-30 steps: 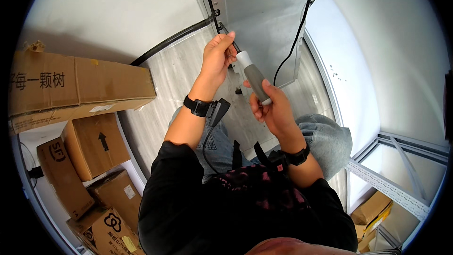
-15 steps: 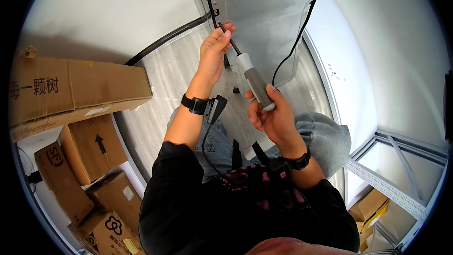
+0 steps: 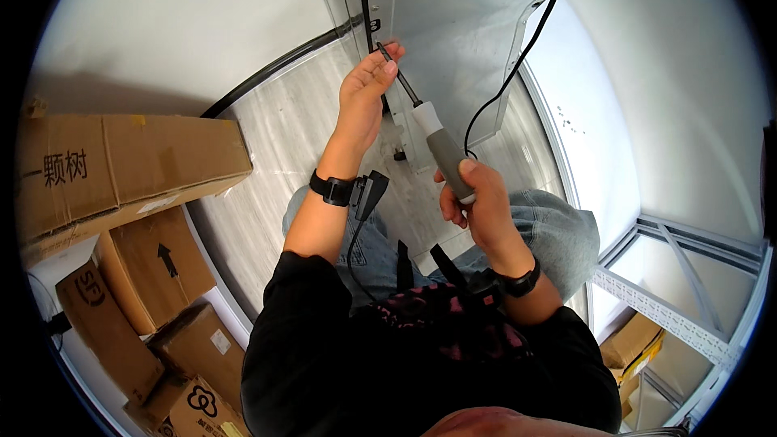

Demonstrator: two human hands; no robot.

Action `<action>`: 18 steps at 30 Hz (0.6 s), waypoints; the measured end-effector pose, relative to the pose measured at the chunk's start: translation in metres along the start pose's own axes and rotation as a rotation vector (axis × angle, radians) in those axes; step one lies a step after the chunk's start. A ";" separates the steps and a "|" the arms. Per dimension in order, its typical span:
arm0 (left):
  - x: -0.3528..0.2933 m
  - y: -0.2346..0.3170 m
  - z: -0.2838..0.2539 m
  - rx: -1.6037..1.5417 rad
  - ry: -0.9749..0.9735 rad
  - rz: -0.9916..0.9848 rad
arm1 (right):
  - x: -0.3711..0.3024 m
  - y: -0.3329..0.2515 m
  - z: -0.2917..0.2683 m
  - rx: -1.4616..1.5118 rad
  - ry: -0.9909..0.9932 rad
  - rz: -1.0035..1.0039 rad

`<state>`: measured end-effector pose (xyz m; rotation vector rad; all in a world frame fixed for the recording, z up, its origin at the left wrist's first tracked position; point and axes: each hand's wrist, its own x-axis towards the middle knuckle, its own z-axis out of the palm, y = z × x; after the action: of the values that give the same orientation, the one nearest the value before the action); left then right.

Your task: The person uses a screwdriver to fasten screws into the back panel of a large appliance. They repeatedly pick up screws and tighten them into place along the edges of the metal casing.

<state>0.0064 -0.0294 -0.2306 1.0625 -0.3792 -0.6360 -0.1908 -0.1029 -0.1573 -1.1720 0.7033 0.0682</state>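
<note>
A screwdriver (image 3: 447,154) with a grey-and-white handle and a thin dark shaft slants up and to the left. Around the lower end of its handle my right hand (image 3: 479,198) is closed, the thumb lying along the grey grip. My left hand (image 3: 368,81) pinches the shaft near the tip with thumb and fingers. The tip pokes out just past those fingers, close to the left edge of a metal cabinet (image 3: 445,57). Whether it touches the cabinet I cannot tell. Screws and a small black fitting (image 3: 375,25) show on that edge above the tip.
A black cable (image 3: 518,57) hangs down the cabinet's right side, with another dark strip along its left edge. Cardboard boxes (image 3: 162,267) are stacked at the left. A metal shelf frame (image 3: 672,316) stands at the lower right. My knees flank the pale wood-look floor (image 3: 275,129).
My right hand has drawn slightly down and to the right with the screwdriver handle, and more shaft shows. The left hand keeps its pinch near the tip. The view has shifted a little.
</note>
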 end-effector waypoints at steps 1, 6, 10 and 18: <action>0.000 0.001 0.001 -0.012 -0.003 0.001 | 0.004 0.006 -0.006 0.166 -0.065 0.043; 0.001 -0.001 0.004 -0.031 0.064 -0.023 | 0.010 0.014 -0.010 0.292 -0.200 0.066; 0.000 0.006 0.005 -0.215 0.084 -0.134 | 0.012 0.013 -0.008 0.152 -0.042 0.041; 0.001 0.012 0.009 -0.319 0.096 -0.216 | 0.018 0.022 0.006 -0.389 0.225 -0.491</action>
<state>0.0056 -0.0320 -0.2156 0.8298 -0.0737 -0.8051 -0.1829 -0.0934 -0.1838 -1.7182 0.5935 -0.3580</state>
